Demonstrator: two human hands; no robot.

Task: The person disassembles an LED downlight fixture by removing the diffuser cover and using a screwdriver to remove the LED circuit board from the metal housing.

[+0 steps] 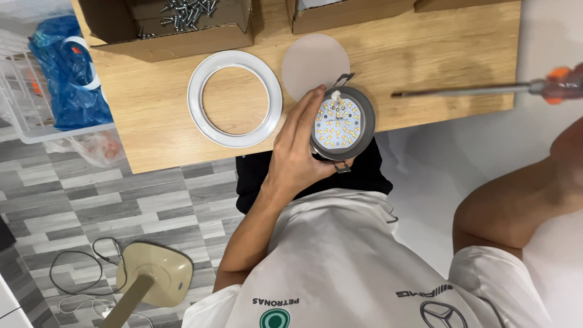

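left hand (297, 152): fingers wrapped round one round lamp housing (343, 124)
right hand (574, 79): mostly off-frame, grips one screwdriver (473, 90)
table (425, 61): one white ring (235, 98), one frosted disc (313, 61), three cardboard boxes (170, 30) far

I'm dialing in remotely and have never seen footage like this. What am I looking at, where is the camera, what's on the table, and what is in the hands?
There is one picture, taken by a camera worn on a person's head, looking down past their white shirt. No machine is involved, only two bare hands. The left hand grips a round lamp body by its rim, with its board of small yellow light chips facing up. The right hand is at the frame edge, holding a screwdriver with an orange handle, its tip apart from the lamp. On the wooden table lie a white ring, a frosted round disc and a cardboard box of screws.
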